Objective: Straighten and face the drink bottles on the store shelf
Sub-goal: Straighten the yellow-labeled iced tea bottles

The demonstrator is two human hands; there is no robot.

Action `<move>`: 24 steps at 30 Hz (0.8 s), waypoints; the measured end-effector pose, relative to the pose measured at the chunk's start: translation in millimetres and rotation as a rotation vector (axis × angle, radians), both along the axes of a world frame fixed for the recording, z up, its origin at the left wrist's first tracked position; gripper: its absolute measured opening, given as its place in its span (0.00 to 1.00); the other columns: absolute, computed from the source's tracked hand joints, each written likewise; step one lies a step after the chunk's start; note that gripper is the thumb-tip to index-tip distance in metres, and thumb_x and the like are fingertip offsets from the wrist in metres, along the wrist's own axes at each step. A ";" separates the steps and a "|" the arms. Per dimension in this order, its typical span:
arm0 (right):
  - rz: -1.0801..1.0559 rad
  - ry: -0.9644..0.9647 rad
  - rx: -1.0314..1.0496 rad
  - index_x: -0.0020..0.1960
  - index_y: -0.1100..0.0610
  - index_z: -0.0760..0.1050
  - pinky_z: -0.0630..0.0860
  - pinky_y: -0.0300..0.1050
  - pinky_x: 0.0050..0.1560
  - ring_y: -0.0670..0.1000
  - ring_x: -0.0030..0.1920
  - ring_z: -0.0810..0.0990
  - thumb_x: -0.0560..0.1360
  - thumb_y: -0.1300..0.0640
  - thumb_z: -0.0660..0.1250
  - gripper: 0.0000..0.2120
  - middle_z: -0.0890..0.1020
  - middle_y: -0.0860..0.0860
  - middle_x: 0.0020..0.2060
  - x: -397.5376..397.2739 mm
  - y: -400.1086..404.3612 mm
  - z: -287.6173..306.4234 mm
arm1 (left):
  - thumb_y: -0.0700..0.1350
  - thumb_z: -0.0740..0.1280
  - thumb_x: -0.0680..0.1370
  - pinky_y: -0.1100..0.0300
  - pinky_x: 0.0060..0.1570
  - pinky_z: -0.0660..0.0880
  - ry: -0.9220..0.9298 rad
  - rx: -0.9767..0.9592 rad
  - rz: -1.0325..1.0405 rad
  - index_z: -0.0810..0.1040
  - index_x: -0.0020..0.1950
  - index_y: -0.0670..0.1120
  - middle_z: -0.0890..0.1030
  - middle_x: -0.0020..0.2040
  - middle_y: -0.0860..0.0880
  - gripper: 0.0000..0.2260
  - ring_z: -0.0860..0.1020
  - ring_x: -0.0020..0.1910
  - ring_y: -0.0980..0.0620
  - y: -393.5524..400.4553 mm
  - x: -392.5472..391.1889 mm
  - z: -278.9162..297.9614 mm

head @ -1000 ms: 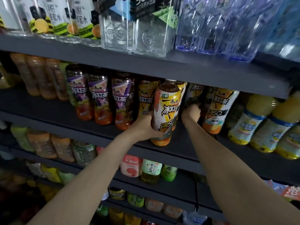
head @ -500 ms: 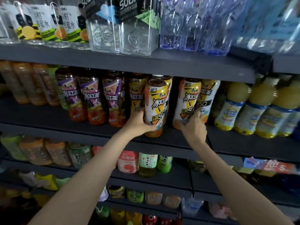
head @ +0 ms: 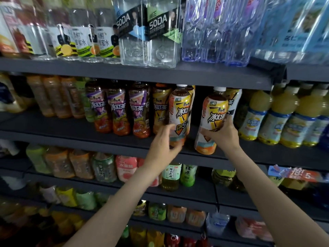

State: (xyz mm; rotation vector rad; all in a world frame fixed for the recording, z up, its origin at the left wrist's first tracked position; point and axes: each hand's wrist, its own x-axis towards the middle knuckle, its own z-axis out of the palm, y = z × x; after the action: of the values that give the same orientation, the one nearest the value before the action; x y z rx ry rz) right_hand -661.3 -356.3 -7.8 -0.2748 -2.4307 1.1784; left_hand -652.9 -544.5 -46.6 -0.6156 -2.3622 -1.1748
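Observation:
Two yellow-and-white iced tea bottles stand at the front of the dark middle shelf [head: 106,138]. My left hand [head: 160,147] curls round the lower part of the left bottle [head: 181,109]; its fingers are blurred. My right hand [head: 225,135] grips the middle of the right bottle [head: 214,107], which leans slightly and shows its label to the front. A dark gap separates the two bottles. More bottles of the same tea stand behind them, partly hidden.
Purple-label tea bottles [head: 117,111] line up to the left, yellow juice bottles [head: 284,118] to the right. Clear soda bottles [head: 147,36] and water bottles sit on the shelf above. Green tea bottles [head: 170,175] and a price tag [head: 293,175] are on the shelf below.
My right hand has drawn a second tea bottle from deep in the shelf to the front edge. My left hand has slid lower on its bottle.

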 end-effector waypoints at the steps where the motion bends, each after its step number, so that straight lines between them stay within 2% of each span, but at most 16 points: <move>1: 0.028 0.004 -0.004 0.60 0.61 0.65 0.77 0.54 0.48 0.54 0.46 0.75 0.66 0.51 0.77 0.31 0.76 0.53 0.46 5.5 -0.8 2.4 | 0.46 0.70 0.74 0.56 0.65 0.68 -0.121 -0.017 -0.094 0.63 0.71 0.45 0.70 0.66 0.47 0.28 0.70 0.64 0.52 2.7 2.4 2.1; 3: 0.085 -0.019 -0.066 0.57 0.58 0.68 0.79 0.55 0.47 0.53 0.47 0.79 0.63 0.49 0.79 0.30 0.80 0.53 0.47 16.8 -4.3 6.6 | 0.51 0.72 0.72 0.56 0.67 0.66 -0.395 -0.018 -0.244 0.57 0.74 0.47 0.68 0.68 0.50 0.35 0.68 0.66 0.53 8.5 7.0 8.3; 5: 0.181 -0.045 -0.305 0.54 0.56 0.72 0.81 0.50 0.42 0.53 0.45 0.82 0.64 0.52 0.79 0.24 0.83 0.53 0.46 29.2 -11.9 10.6 | 0.50 0.74 0.70 0.58 0.64 0.69 -0.537 0.021 -0.300 0.58 0.73 0.48 0.71 0.65 0.50 0.36 0.72 0.63 0.53 11.4 12.5 12.0; 8: 0.303 -0.078 -0.645 0.54 0.59 0.75 0.81 0.44 0.39 0.52 0.44 0.84 0.69 0.57 0.74 0.15 0.84 0.55 0.47 44.9 -21.6 15.6 | 0.44 0.75 0.70 0.70 0.49 0.73 -0.555 0.131 -0.282 0.65 0.62 0.51 0.77 0.52 0.56 0.26 0.77 0.49 0.59 6.4 21.9 20.8; 10: 0.337 -0.098 -0.767 0.52 0.57 0.76 0.80 0.45 0.45 0.51 0.47 0.83 0.73 0.54 0.71 0.11 0.84 0.55 0.47 51.1 -20.8 17.9 | 0.44 0.74 0.71 0.74 0.43 0.72 -0.556 0.132 -0.284 0.67 0.58 0.52 0.77 0.48 0.57 0.21 0.76 0.45 0.63 -3.1 27.9 27.2; 11: 0.350 -0.114 -0.819 0.52 0.57 0.76 0.79 0.47 0.49 0.51 0.48 0.83 0.74 0.52 0.69 0.11 0.85 0.54 0.46 53.2 -19.3 18.7 | 0.44 0.74 0.71 0.73 0.43 0.73 -0.576 0.139 -0.296 0.68 0.58 0.52 0.78 0.48 0.57 0.20 0.76 0.45 0.63 -8.8 30.8 29.1; 14: 0.383 -0.184 -0.891 0.51 0.58 0.77 0.78 0.47 0.51 0.52 0.46 0.84 0.76 0.51 0.67 0.10 0.85 0.53 0.44 61.3 -17.2 18.4 | 0.43 0.72 0.72 0.66 0.48 0.75 -0.686 0.214 -0.329 0.71 0.57 0.51 0.79 0.50 0.53 0.17 0.78 0.47 0.58 -25.3 39.5 33.4; 17: 0.436 -0.230 -0.963 0.52 0.58 0.77 0.77 0.49 0.55 0.55 0.49 0.82 0.76 0.53 0.66 0.09 0.83 0.57 0.49 66.7 -23.4 16.8 | 0.43 0.70 0.72 0.61 0.43 0.79 -0.865 0.393 -0.432 0.74 0.56 0.49 0.81 0.50 0.48 0.14 0.81 0.46 0.54 -38.5 46.9 36.1; 19: 0.458 -0.215 -1.012 0.52 0.57 0.77 0.77 0.48 0.54 0.54 0.50 0.82 0.76 0.53 0.66 0.09 0.83 0.56 0.50 67.8 -28.9 20.5 | 0.46 0.69 0.68 0.60 0.41 0.79 -0.946 0.444 -0.513 0.76 0.55 0.48 0.82 0.49 0.46 0.16 0.82 0.45 0.53 -44.7 52.1 39.3; 22: 0.450 -0.129 -1.047 0.56 0.57 0.76 0.78 0.44 0.47 0.50 0.45 0.83 0.75 0.54 0.68 0.11 0.84 0.53 0.48 66.6 -35.1 24.5 | 0.46 0.69 0.68 0.60 0.42 0.79 -0.970 0.442 -0.521 0.75 0.57 0.46 0.82 0.50 0.46 0.18 0.81 0.47 0.52 -49.8 55.8 41.2; 24: 0.436 -0.069 -1.054 0.60 0.59 0.74 0.78 0.45 0.47 0.51 0.47 0.82 0.75 0.56 0.68 0.14 0.83 0.54 0.51 65.2 -36.0 26.0 | 0.42 0.70 0.71 0.63 0.42 0.78 -0.899 0.400 -0.449 0.74 0.60 0.46 0.81 0.51 0.47 0.18 0.80 0.47 0.53 -51.5 55.3 42.7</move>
State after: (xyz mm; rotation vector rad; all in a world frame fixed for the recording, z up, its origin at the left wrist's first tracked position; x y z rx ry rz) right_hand -596.1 -392.4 18.2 -0.0690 -1.7201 2.5980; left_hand -597.6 -596.1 -3.9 -0.5555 -2.5689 -2.4647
